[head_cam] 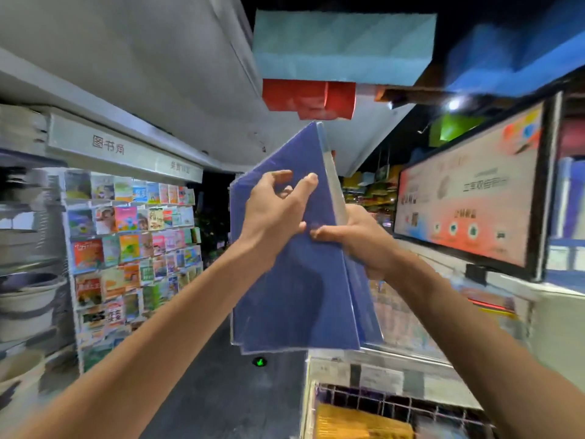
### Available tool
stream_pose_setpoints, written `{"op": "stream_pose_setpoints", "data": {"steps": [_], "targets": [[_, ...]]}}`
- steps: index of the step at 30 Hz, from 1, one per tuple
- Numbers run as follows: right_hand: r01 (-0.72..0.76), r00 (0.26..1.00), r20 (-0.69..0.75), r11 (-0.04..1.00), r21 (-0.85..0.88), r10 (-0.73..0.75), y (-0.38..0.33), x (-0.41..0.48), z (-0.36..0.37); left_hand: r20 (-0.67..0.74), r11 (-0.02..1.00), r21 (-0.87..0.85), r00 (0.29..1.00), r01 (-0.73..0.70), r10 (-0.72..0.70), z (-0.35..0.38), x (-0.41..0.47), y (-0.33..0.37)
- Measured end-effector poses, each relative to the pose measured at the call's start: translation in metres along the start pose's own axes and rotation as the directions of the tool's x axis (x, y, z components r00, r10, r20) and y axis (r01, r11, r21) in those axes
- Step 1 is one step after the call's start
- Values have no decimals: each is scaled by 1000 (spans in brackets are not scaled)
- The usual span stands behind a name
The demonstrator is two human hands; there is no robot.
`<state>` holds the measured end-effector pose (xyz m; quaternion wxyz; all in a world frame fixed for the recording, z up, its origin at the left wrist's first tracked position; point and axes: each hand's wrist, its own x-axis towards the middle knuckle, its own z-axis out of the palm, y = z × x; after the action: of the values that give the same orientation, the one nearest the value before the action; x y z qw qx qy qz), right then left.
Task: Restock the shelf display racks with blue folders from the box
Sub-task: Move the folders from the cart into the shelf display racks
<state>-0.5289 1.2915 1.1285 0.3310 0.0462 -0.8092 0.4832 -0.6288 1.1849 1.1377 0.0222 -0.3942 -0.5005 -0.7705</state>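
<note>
While the stack of blue folders (297, 280) is up in the air at about chest height, nothing is under it but the two hands; it stands roughly upright with its top tipped a bit to the right, covers fanned slightly at the bottom edge; the right hand (361, 245) grips the stack's right edge around the middle, thumb flat on the front cover and the other fingers wrapped behind, out of sight; the left hand (275, 213) lies on the front cover in the upper half, fingers spread fairly wide and loosely bent, one stretched up toward the right edge, and it's just touching the right thumb; not wrapped round anything as far as I can see

Left side is a book rack (133, 236) packed with colourful covers, a grey sign (107, 144) over it, and buckets (28, 299) stacked at the far left; on the right there's a poster board (468, 198) in a dark frame; bottom right corner has a wire basket (380, 403) with yellow packs (357, 423) in it; overhead hang a light blue paper (342, 49) and a red paper (310, 98); pretty blurry overall
</note>
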Motion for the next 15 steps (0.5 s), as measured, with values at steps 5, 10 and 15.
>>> {"op": "stream_pose_setpoints", "data": {"steps": [5,10,15], "targets": [[12,994,-108,993,120,1,-10,-24,-76,-87,960,162,965,-229,246,23,21,-10],[70,979,-200,976,205,-28,-5,-34,-140,-143,958,283,986,-46,90,58,50,-46],[78,971,-237,973,217,-26,5,-48,-210,47,997,50,997,52,-55,108,52,-55]]}}
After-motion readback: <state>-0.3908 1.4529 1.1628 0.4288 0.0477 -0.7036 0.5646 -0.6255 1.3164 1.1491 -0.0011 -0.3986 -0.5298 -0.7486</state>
